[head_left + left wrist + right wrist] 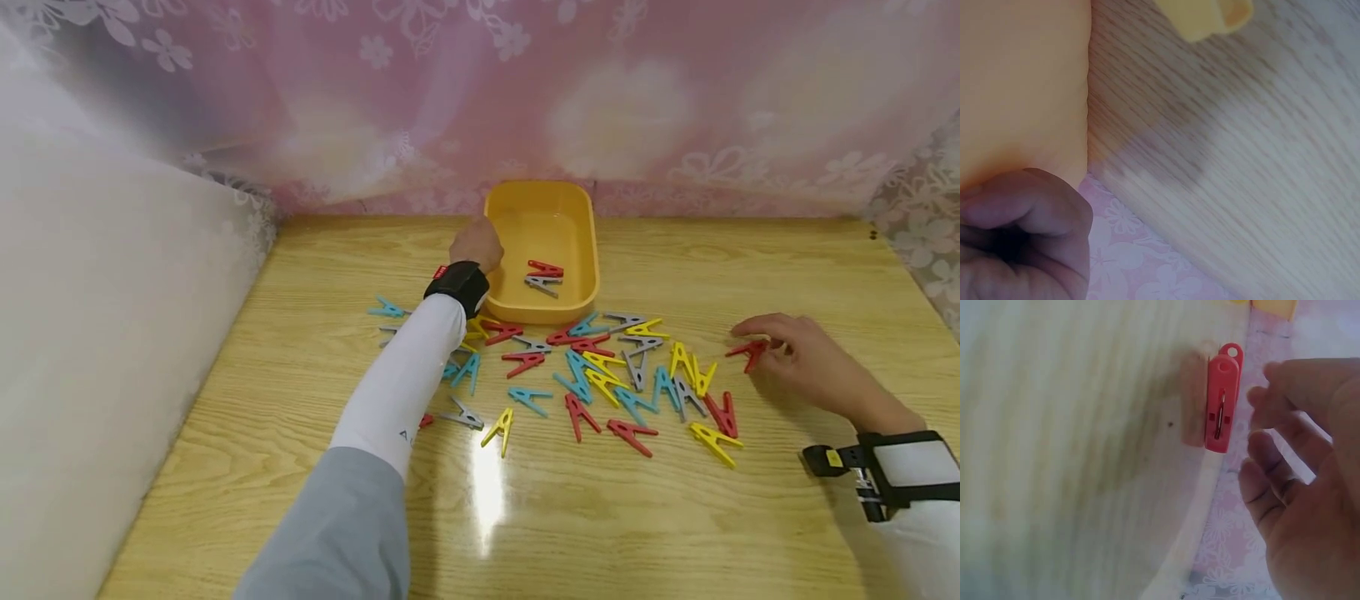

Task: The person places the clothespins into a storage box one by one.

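My left hand [477, 243] is at the left rim of a yellow plastic tub [594, 250]; in the left wrist view its curled fingers [1054, 206] grip the edge of the tub. Inside the tub lie a red clothespin [545, 268] and a grey clothespin [542, 286]. On the right, my right hand [813, 367] hovers beside another red clothespin [750, 353], fingers loosely bent. The right wrist view shows a gap between those fingers [1263, 494] and that red clothespin, which stands on its side edge on the table.
Many red, blue, yellow and grey clothespins [528, 400] lie scattered over the wooden table [570, 525] in front of the tub. My left forearm passes over part of them. Behind the table hangs a pink flowered cloth [480, 108], and a white panel [97, 333] borders the left side.
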### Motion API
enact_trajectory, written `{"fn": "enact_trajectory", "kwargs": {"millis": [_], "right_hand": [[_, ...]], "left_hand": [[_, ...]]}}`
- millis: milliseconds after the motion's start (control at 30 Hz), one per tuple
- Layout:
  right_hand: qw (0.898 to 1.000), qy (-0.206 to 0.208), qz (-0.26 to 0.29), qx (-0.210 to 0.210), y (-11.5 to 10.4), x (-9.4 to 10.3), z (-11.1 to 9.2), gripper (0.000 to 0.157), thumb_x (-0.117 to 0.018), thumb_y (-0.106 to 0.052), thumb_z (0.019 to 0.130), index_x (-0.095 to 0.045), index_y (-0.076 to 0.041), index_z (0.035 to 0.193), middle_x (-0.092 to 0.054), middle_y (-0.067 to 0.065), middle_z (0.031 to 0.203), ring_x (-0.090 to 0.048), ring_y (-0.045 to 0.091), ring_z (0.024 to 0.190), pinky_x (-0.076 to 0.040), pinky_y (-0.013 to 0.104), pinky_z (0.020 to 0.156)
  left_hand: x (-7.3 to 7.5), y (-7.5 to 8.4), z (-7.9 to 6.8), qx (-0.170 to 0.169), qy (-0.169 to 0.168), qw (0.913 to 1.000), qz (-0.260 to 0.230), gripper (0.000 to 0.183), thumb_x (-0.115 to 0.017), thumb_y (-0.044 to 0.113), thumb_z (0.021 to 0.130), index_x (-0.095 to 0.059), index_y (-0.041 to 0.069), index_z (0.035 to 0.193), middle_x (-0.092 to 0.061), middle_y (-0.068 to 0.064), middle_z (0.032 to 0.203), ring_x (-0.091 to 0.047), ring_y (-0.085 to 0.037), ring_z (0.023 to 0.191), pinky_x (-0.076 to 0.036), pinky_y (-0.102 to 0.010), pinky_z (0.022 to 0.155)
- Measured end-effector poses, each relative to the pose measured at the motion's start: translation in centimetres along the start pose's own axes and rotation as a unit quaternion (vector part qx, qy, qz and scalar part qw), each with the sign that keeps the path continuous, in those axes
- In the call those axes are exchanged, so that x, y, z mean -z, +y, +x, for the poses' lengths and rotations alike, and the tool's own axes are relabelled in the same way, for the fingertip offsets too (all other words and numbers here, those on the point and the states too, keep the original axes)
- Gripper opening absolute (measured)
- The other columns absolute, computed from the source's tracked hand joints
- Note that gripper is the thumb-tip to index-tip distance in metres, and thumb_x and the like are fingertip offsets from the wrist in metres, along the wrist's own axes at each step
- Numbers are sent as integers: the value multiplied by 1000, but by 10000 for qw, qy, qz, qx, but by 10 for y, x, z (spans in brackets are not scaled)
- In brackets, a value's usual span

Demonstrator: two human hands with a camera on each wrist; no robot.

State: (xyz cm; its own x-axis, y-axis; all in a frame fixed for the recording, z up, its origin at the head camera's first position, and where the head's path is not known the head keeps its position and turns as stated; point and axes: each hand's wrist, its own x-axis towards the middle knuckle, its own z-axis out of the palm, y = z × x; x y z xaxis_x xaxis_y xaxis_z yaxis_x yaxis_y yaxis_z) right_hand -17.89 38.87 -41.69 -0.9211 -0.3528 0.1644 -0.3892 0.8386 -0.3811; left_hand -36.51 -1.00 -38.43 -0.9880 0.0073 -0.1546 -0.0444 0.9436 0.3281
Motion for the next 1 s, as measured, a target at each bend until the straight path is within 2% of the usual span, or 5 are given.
{"fn": "enact_trajectory", "kwargs": {"millis": [100, 233, 667, 833, 1000], "right_hand": [[9992, -91, -93, 385, -1, -3, -2, 48, -65, 17, 69, -67, -6, 111, -63, 11, 111, -52, 22, 90, -35, 33, 77], [9972, -171, -298, 672, -2, -5, -1, 47, -69, 16, 64, -67, -6, 106, -61, 16, 112, -51, 29, 97, -28, 41, 77], [9914, -771, -1024, 274, -13, -3, 5, 36, -79, -5, 72, -70, -4, 107, -60, 14, 106, -50, 32, 88, -35, 42, 66], [9892, -1116, -947, -48, -16, -1, 7, 36, -77, -10, 77, -69, -3, 111, -58, 16, 109, -49, 33, 90, -35, 43, 66], [9911, -1000, -874, 57, -16, 1, 7, 35, -78, -10, 77, -69, -1, 109, -60, 16, 106, -52, 31, 88, -40, 40, 66]], "left_hand": [[2, 0, -1, -1, -57, 10000, -31, 36, -55, 24, 97, -49, 3, 126, -62, -8, 102, -62, -22, 89, -52, -35, 80], [2, -2, 0, 2, -32, 10000, 8, 36, -55, 24, 98, -50, 3, 127, -63, -8, 103, -63, -22, 89, -52, -36, 80], [2, -1, -2, -2, 70, 10000, -9, 34, -57, 24, 96, -54, 4, 123, -62, -8, 102, -63, -23, 87, -53, -36, 78], [1, -1, -2, -22, 93, 9999, -37, 35, -57, 24, 96, -53, 4, 124, -63, -8, 103, -63, -23, 88, -53, -37, 78], [1, 0, -1, 37, 120, 9999, -66, 33, -56, 22, 97, -55, 4, 123, -64, -8, 100, -64, -23, 87, -53, -37, 77]]}}
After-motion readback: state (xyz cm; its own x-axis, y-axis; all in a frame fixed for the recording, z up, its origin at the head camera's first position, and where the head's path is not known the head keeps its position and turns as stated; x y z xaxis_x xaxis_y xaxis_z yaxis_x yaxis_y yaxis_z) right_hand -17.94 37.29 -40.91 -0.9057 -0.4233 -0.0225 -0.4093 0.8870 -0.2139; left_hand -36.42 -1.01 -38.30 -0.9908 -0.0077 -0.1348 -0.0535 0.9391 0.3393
